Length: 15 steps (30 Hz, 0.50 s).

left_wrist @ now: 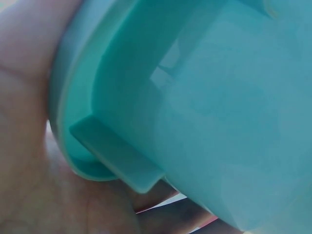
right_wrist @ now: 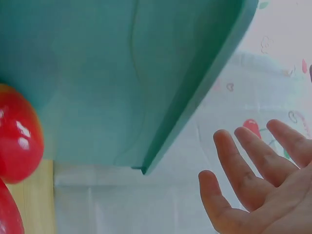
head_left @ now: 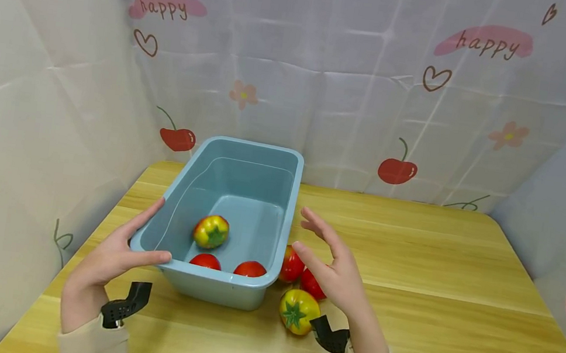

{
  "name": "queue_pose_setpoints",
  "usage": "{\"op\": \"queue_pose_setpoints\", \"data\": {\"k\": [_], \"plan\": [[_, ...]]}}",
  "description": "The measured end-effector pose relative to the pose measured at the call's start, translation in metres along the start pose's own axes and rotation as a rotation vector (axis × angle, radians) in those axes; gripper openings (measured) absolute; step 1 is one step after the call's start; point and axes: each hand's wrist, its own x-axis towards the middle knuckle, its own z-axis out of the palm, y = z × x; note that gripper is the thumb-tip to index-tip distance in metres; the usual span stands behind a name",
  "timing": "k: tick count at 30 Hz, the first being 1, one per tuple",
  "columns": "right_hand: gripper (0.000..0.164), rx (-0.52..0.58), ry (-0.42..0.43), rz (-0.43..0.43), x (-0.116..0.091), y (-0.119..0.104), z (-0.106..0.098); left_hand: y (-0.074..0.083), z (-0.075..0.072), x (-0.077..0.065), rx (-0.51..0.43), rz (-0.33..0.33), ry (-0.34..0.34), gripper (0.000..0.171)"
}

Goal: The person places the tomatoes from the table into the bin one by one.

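Note:
My left hand [head_left: 111, 252] holds the near left corner of a light blue plastic bin [head_left: 218, 275], thumb along the front rim and fingers at the outer left side. In the left wrist view the palm lies against the underside of the bin's rim [left_wrist: 78, 97]. To the right of the bin, my right hand [head_left: 333, 265] is raised with fingers spread and nothing in it. The right wrist view shows its fingers apart from the bin wall [right_wrist: 87, 73]. Inside the bin are a yellow-and-red tomato [head_left: 211, 231] and two red tomatoes [head_left: 250, 268], partly hidden by the front rim.
Right of the bin, two red tomatoes [head_left: 292, 265] and a yellow tomato [head_left: 299, 312] with a green star-shaped top sit close together on the wooden table [head_left: 438, 290]. Printed white curtains [head_left: 345, 102] surround the table at the back and sides.

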Motion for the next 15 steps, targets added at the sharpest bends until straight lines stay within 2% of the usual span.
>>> {"op": "queue_pose_setpoints", "data": {"k": [7,15], "plan": [[0.053,0.008,0.017,-0.023,0.002,0.002,-0.008,0.000,0.000,0.000,-0.005,-0.010,0.006,0.089],[0.050,0.005,0.006,0.003,0.004,0.009,-0.018,-0.001,0.000,0.001,-0.037,-0.003,-0.006,0.090]]}}
